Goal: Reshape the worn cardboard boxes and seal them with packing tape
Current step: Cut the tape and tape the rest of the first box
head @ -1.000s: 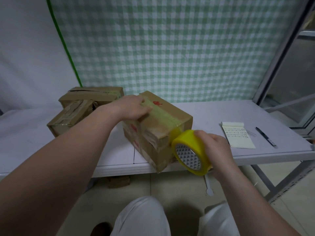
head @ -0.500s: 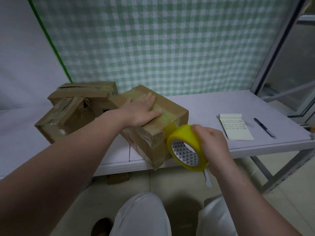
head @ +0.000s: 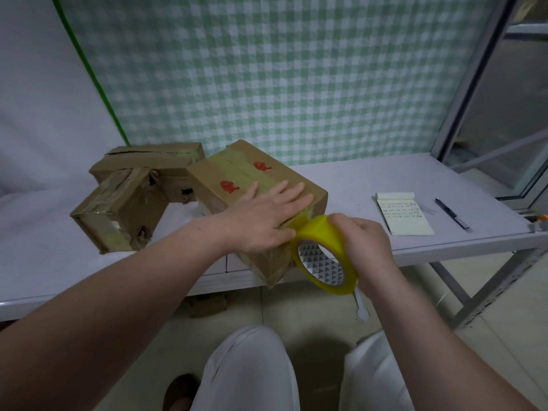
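Slid nearer the box edge, left grip presses flat; right grip clasps tape roll (corner overhangs table).

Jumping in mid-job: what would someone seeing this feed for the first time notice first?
The bright yellow tape roll stands out, gripped by the right hand at the near edge of the table, its strip running onto the box with red marks. The left hand presses flat on that box's top. A battered box and a flatter box sit to its left; a notepad and pen lie to the right.
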`<state>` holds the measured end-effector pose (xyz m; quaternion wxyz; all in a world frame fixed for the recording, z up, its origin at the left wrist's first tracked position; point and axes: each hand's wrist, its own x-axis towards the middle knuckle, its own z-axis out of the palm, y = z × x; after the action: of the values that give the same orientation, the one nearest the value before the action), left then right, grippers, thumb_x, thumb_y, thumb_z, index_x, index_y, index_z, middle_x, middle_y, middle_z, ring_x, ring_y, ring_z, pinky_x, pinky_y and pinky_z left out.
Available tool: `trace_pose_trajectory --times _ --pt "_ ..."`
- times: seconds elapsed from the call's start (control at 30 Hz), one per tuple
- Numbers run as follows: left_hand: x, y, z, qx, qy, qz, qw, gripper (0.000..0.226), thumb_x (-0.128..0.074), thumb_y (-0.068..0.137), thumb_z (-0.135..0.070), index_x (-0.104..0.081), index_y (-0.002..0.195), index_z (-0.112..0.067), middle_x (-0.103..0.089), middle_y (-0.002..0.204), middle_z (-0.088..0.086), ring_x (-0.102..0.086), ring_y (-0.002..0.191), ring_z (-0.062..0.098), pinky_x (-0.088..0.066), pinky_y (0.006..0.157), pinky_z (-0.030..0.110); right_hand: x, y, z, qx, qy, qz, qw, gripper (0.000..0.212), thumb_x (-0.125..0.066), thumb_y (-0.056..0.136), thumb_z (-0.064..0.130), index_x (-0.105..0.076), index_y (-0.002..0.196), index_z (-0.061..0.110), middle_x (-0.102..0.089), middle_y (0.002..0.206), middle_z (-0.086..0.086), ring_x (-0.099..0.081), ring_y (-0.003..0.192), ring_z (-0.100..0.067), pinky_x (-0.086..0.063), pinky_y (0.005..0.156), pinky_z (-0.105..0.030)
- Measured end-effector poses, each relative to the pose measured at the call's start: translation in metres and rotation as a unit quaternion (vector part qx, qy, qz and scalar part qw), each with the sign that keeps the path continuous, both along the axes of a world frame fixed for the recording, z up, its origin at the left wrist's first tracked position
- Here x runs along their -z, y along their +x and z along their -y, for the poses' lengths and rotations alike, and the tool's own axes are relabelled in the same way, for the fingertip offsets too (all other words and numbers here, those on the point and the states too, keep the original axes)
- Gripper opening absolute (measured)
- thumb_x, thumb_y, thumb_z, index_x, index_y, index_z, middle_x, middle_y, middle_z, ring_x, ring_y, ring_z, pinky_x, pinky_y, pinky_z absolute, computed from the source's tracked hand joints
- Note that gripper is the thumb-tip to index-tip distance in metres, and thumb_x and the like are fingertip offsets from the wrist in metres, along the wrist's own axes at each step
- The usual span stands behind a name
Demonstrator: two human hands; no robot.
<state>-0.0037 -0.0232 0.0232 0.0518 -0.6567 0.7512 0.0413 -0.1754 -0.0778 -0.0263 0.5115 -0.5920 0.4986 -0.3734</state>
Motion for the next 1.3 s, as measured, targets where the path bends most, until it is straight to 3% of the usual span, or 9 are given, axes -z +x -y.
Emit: trace_pose_trajectory --times 0.17,0.27,0.37,0.47,0.6,0.77,0.9,1.07,1.3 --pt "0.006 -0.003 0.0 0.02 -0.047 0.001 0.999 0.054 -0.028 0.103 -0.02 -0.009 0.151 -0.035 0.006 0.159 -0.012 0.006 0.146 0.012 0.003 0.118 0.046 -0.001 0.0 -0.003 0.005 0.052 0.032 0.998 0.043 -0.063 0.077 0.043 -0.061 0.079 0.0 -0.056 0.074 -0.01 -0.055 0.07 -0.025 -0.052 0.066 -0.045" --pt "0.011 -0.004 -0.002 0.005 -0.108 -0.013 0.994 0.05 -0.034 0.101 -0.013 -0.029 0.148 -0.029 -0.015 0.158 -0.008 -0.014 0.146 0.016 -0.015 0.119 0.041 -0.012 0.0 -0.009 0.009 0.068 0.059 0.996 0.041 -0.066 0.082 0.04 -0.062 0.08 0.0 -0.061 0.079 -0.009 -0.059 0.072 -0.024 -0.049 0.065 -0.034" --pt "0.019 -0.006 -0.016 -0.036 -0.247 -0.019 0.968 0.04 -0.044 0.098 -0.017 -0.049 0.137 -0.023 -0.053 0.139 0.001 -0.053 0.122 0.025 -0.049 0.093 0.043 -0.039 -0.004 -0.011 -0.011 0.051 0.1 0.994 0.024 -0.069 0.084 0.04 -0.065 0.078 0.017 -0.067 0.085 -0.001 -0.063 0.075 -0.016 -0.048 0.062 -0.027" --pt "0.029 -0.008 -0.027 -0.044 -0.389 -0.037 0.919 0.034 -0.053 0.089 -0.012 -0.062 0.121 -0.009 -0.067 0.114 0.012 -0.065 0.099 0.032 -0.054 0.082 0.046 -0.068 -0.005 -0.012 -0.058 0.025 0.108 0.992 0.022 -0.072 0.081 0.04 -0.064 0.081 0.019 -0.069 0.088 -0.001 -0.064 0.075 -0.014 -0.049 0.06 -0.026" --pt "0.041 -0.004 -0.039 -0.072 -0.451 -0.015 0.89 0.066 -0.055 0.085 -0.041 -0.039 0.138 -0.005 -0.045 0.136 0.016 -0.043 0.125 0.032 -0.033 0.106 0.058 -0.096 0.0 -0.014 -0.116 0.029 0.123 0.985 0.025 -0.072 0.081 0.037 -0.069 0.091 0.015 -0.071 0.083 -0.001 -0.067 0.068 -0.014 -0.05 0.054 -0.022" --pt "0.033 0.001 -0.049 -0.058 -0.403 0.038 0.913 0.122 -0.053 0.056 -0.085 -0.013 0.148 -0.017 -0.009 0.152 0.014 -0.008 0.141 0.041 -0.021 0.108 0.068 -0.128 0.009 -0.011 -0.144 0.031 0.142 0.979 0.026 -0.074 0.079 0.035 -0.071 0.096 0.017 -0.074 0.088 -0.003 -0.071 0.076 -0.018 -0.055 0.063 -0.027" --pt "0.012 -0.001 -0.051 -0.089 -0.342 0.072 0.933 0.126 -0.037 0.048 -0.094 0.0 0.15 -0.03 0.005 0.157 0.005 0.012 0.141 0.042 -0.01 0.11 0.066 -0.152 0.019 -0.012 -0.144 0.043 0.152 0.977 0.033 -0.074 0.079 0.035 -0.069 0.104 0.014 -0.073 0.095 -0.007 -0.071 0.081 -0.025 -0.058 0.07 -0.036" --pt "-0.005 -0.002 -0.056 -0.113 -0.303 0.105 0.94 0.128 -0.03 0.046 -0.098 0.009 0.148 -0.032 0.014 0.158 0.005 0.028 0.139 0.037 -0.002 0.111 0.067 -0.176 0.028 -0.013 -0.151 0.069 0.162 0.973 0.016 -0.065 0.088 0.03 -0.065 0.089 0.014 -0.068 0.076 -0.005 -0.064 0.066 -0.021 -0.053 0.059 -0.032" --pt "-0.008 -0.008 -0.054 -0.123 -0.327 0.019 0.937 0.133 -0.034 0.045 -0.098 0.013 0.148 -0.027 -0.001 0.158 0.01 0.023 0.142 0.034 -0.012 0.115 0.06 -0.195 0.043 -0.012 -0.124 0.092 0.17 0.973 0.019 -0.062 0.092 0.027 -0.059 0.079 0.013 -0.062 0.075 -0.007 -0.059 0.066 -0.023 -0.046 0.055 -0.034"
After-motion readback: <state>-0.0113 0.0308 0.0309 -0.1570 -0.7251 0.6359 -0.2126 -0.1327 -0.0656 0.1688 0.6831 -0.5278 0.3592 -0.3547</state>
